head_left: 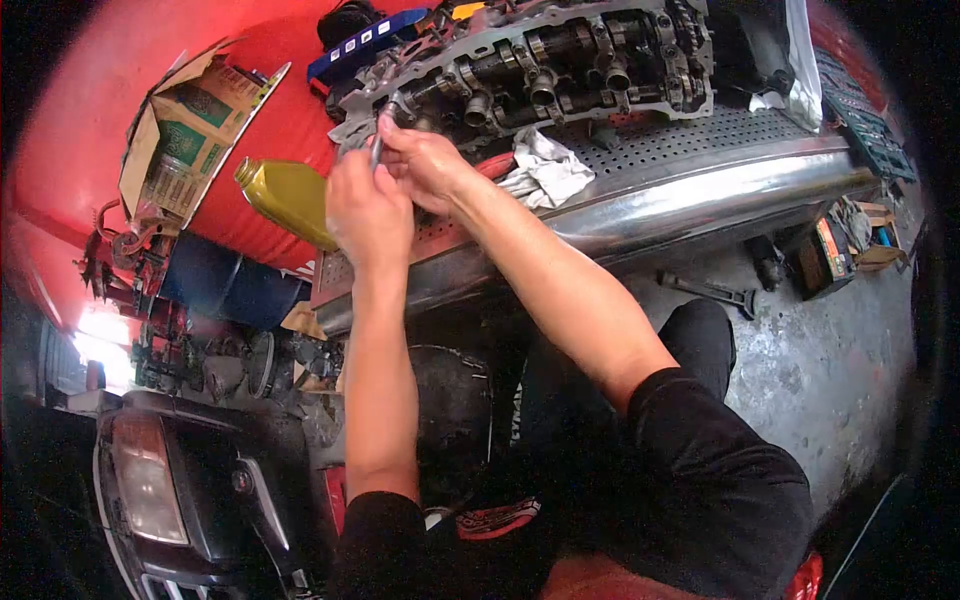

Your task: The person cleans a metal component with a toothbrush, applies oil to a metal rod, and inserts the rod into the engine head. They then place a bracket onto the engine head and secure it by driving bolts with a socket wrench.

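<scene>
A cylinder head (540, 75) with exposed camshafts lies on the perforated metal bench (700, 150). At its left end my left hand (370, 212) is closed around a slim metal tool (377, 150). My right hand (428, 165) is beside it, fingers closed on the same tool near its upper end. The tool's tip meets the head's left corner; the exact contact is hidden by my fingers. Left of my left hand stands a yellow-green oil bottle (290, 198), uncapped. A crumpled white cloth (548, 172) lies right of my right hand, partly over a red object (495, 165).
A blue tray (365, 45) sits behind the head's left end. Cardboard (200, 130) is at the upper left, a blue drum (225, 285) below it. A tool set (865, 120) lies at the far right. A metal part (708, 292) and boxes (835, 250) are on the floor.
</scene>
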A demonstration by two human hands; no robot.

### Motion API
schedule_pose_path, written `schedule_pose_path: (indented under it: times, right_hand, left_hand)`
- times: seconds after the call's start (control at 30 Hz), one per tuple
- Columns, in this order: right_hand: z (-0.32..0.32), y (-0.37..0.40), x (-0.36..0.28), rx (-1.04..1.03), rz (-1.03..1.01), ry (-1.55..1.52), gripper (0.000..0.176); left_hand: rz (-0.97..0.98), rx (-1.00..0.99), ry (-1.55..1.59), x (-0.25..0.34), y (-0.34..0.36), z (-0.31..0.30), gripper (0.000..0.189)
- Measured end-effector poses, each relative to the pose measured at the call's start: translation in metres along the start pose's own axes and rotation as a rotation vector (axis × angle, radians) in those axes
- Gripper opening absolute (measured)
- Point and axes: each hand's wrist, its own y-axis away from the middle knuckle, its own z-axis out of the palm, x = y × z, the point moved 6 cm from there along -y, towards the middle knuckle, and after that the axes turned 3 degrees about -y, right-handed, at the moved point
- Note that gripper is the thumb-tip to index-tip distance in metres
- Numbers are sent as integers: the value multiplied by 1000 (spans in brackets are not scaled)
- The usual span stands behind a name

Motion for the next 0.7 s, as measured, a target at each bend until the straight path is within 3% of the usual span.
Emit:
schedule_pose_path:
  times: [0.1, 0.2, 0.23, 0.33, 0.37, 0.47, 0.53, 0.6, 0.63, 0.7]
  right_hand:
    - [-6, -11, -2, 26, -23, 106, 24]
    - [-3, -4, 0, 16, -7, 1, 22]
    - [-7, -11, 4, -45, -19, 6, 23]
    - [-3, -4, 4, -43, -34, -20, 21]
    - [-4, -7, 5, -23, -40, 4, 18]
    - [-9, -12, 0, 55, -57, 50, 12]
    - [-6, -11, -4, 98, -39, 56, 11]
    - [-6, -16, -4, 53, -79, -12, 15]
    - [-7, -18, -2, 43, -77, -16, 16]
    - [-2, -15, 0, -54, -66, -22, 22]
  left_hand:
    - [352, 154, -159, 30, -2, -9, 12]
    - [-896, -291, 841, -20, 21, 17, 18]
    - [-1056, -412, 1118, -14, 28, 17, 23]
    - [-969, -435, 937, -35, 19, 19, 18]
    - [-501, -303, 332, -27, 4, 12, 14]
    - [247, 14, -113, 11, -2, -3, 14]
    - [170, 57, -30, 8, -3, -2, 18]
    - [-491, -107, 409, -19, 10, 6, 25]
    - [-882, -294, 783, -30, 22, 11, 29]
    - [-921, -401, 827, -31, 21, 12, 30]
